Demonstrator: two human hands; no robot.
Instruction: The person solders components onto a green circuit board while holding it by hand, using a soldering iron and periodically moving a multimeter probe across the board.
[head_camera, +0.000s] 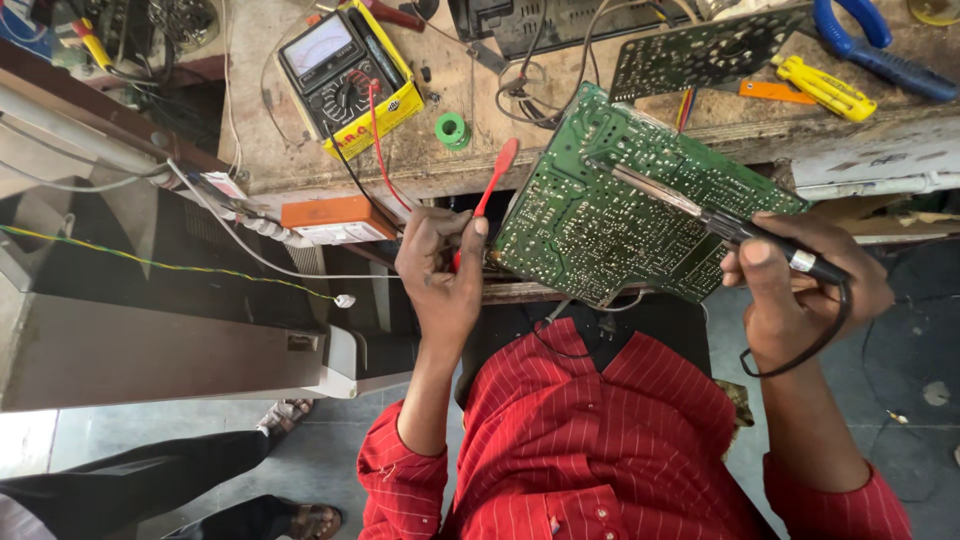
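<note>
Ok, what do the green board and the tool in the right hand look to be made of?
Green board: rigid laminate with matte green coating, dotted with shiny solder points. Soldering iron: bare metal shaft, greyish sheen; black handle in the right hand, probably plastic or rubber.

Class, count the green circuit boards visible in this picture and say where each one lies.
2. One large green circuit board is propped against the bench edge between the person's hands; a darker circuit board lies on the bench behind it. Others may be hidden.
</note>
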